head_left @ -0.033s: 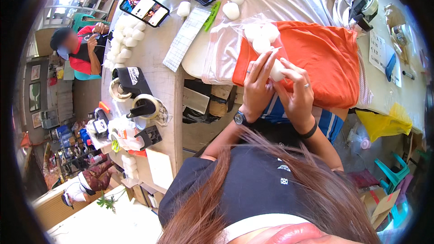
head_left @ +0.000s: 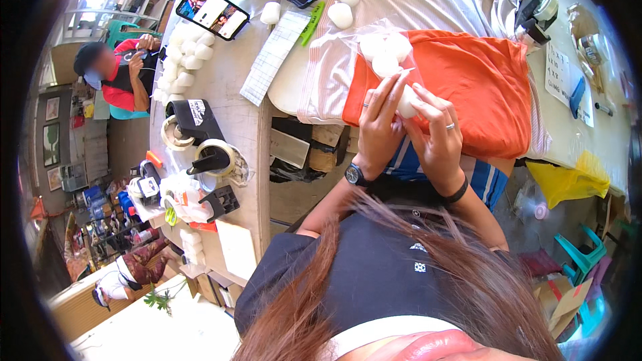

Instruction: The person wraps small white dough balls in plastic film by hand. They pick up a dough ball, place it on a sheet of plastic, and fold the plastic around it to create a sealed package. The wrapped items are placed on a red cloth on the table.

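Along the desk's (head_left: 575, 140) near edge, on orange cloth (head_left: 468, 93), I list: three white pieces (head_left: 384, 63) under clear film, presumably cushioned there. One white cylinder (head_left: 406, 105), nearer the edge, between both hands. Left hand (head_left: 378, 120): fingers narrow, laid against it. Right hand (head_left: 436, 126): fingers curled on it, seemingly steadying.

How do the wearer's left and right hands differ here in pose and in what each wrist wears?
The left hand has its fingers fairly straight and close together; the right hand has its fingers more bent and spread. The left wrist carries a round-faced watch, the right a plain dark band. Both hands wear a ring and meet around a white piece.
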`<action>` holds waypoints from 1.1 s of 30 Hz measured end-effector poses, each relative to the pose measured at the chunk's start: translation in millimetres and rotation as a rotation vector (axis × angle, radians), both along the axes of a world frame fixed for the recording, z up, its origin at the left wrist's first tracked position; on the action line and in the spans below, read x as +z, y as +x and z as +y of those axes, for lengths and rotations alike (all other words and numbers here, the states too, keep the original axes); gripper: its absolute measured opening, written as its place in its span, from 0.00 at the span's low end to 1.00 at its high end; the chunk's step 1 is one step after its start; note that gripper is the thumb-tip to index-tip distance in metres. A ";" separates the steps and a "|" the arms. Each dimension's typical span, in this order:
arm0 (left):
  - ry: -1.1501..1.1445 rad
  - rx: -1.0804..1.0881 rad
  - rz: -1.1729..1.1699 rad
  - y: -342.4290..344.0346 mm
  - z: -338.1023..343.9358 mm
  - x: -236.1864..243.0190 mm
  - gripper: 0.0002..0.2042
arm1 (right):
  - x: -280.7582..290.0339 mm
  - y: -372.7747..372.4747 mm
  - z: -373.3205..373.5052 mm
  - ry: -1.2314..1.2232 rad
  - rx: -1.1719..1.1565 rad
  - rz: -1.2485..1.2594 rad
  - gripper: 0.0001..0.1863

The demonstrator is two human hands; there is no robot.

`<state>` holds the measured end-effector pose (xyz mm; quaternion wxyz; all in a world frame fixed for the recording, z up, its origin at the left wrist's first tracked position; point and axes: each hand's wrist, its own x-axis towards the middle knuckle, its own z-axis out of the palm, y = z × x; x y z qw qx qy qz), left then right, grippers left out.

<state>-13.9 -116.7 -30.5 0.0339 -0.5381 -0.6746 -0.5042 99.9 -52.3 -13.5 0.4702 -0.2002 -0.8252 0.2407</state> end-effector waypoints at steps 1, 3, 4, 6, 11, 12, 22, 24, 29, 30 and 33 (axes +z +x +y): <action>-0.015 0.016 -0.003 -0.4 -0.4 0.3 0.30 | -0.4 0.2 1.8 0.024 -0.015 -0.026 0.16; -0.004 0.020 0.019 -1.2 0.9 0.6 0.29 | 1.2 1.6 4.7 0.109 -0.047 -0.002 0.14; 0.004 0.024 0.028 -1.2 1.2 0.4 0.29 | 2.0 3.0 5.0 0.093 -0.062 -0.042 0.16; 0.006 0.026 0.031 -2.7 2.4 -2.0 0.27 | 0.7 4.0 7.6 0.131 -0.084 -0.111 0.19; -0.012 -0.005 0.058 -2.1 -1.8 -17.1 0.26 | -12.4 1.2 16.7 0.240 -0.199 -0.331 0.24; -0.043 0.012 0.045 -2.9 -2.1 -19.7 0.26 | -13.6 -1.6 20.9 0.253 -0.218 -0.340 0.19; -0.045 -0.015 0.093 -3.4 -5.6 -8.1 0.22 | 11.2 -29.0 39.0 -0.111 -0.030 -0.167 0.20; -0.029 -0.022 0.094 -4.1 -4.8 -7.6 0.23 | 12.8 -25.0 45.2 0.039 -0.017 -0.336 0.21; -0.020 -0.030 0.105 -4.4 -5.7 -9.1 0.23 | 6.3 -26.0 56.4 0.193 -0.029 -0.379 0.20; -0.020 -0.032 0.116 -4.2 -5.9 -8.6 0.23 | 6.0 -28.1 56.5 0.189 -0.030 -0.382 0.20; -0.012 -0.024 0.100 -3.6 -5.3 -6.5 0.23 | 15.4 -25.9 54.5 0.196 -0.024 -0.447 0.20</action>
